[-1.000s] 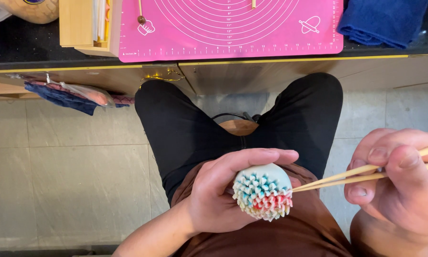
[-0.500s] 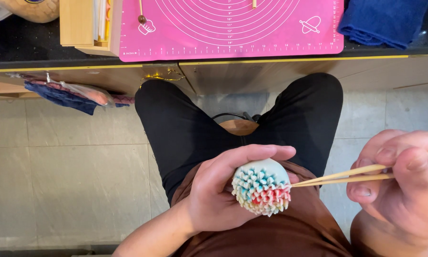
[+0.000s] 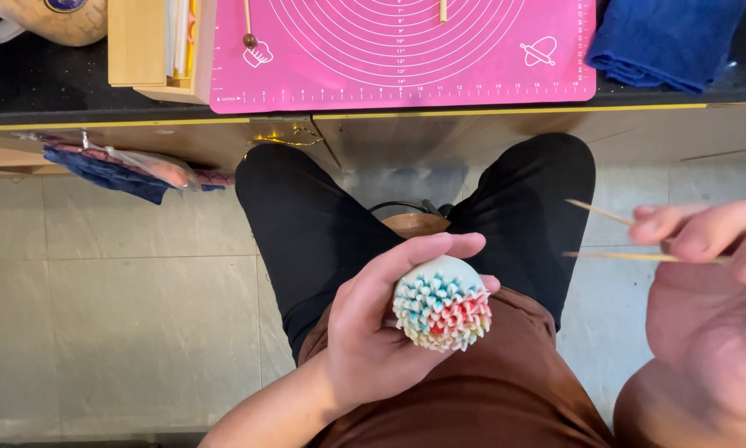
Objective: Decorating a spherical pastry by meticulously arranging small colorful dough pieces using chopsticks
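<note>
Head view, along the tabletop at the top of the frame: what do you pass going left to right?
Wooden box → small wooden-handled tool → pink silicone mat → blue cloth.

Bright, even light — soft shadows, near right hand (image 3: pixel 705 307) blurred.

The right hand (image 3: pixel 713 282) has drawn the thin wooden chopsticks (image 3: pixel 614 236) away from the spiky, multicoloured paper ball (image 3: pixel 442 303).

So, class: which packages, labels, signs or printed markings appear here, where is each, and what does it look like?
Baking mat: on the black counter at top; pink rectangle, white printed rings, ruler marks and small icons.
Plastic bag: on the shelf at left; clear, crumpled, blue and orange contents.
No screens or signs.
</note>
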